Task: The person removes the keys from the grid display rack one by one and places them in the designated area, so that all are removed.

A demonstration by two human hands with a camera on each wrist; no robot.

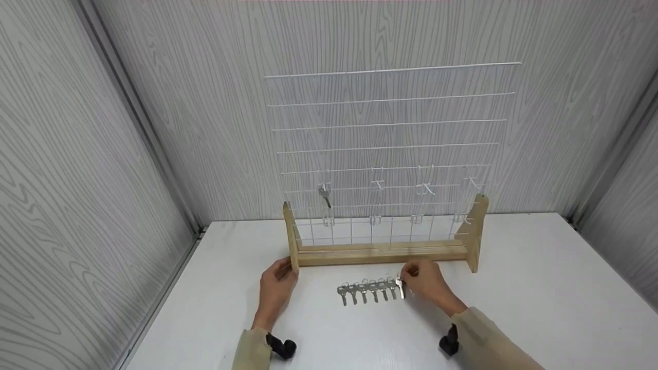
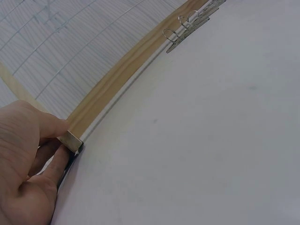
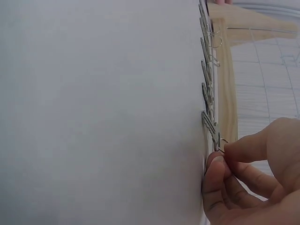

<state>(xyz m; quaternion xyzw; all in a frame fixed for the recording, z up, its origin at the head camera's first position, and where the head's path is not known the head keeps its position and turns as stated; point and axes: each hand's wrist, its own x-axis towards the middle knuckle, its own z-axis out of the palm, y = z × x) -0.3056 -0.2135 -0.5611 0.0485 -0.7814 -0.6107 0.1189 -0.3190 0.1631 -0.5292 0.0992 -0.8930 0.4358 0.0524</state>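
My left hand (image 1: 278,288) grips the lower front end of the left wooden side of a wire display rack (image 1: 382,259). In the left wrist view the thumb and fingers (image 2: 56,164) pinch that wooden end (image 2: 70,140). At the right end of a row of several silver keys (image 1: 364,293) on the table, my right hand (image 1: 425,280) pinches the ring of a key (image 1: 400,288). In the right wrist view this key (image 3: 212,129) tilts, its blade tip low near the table. Another key (image 1: 324,196) hangs from the rack's leftmost hook.
Further white hooks (image 1: 425,188) stand along the rack's lower grid. The white table (image 1: 226,288) reaches back to grey wood-grain panels (image 1: 195,103) behind and at both sides. Black camera mounts (image 1: 281,347) sit at both wrists.
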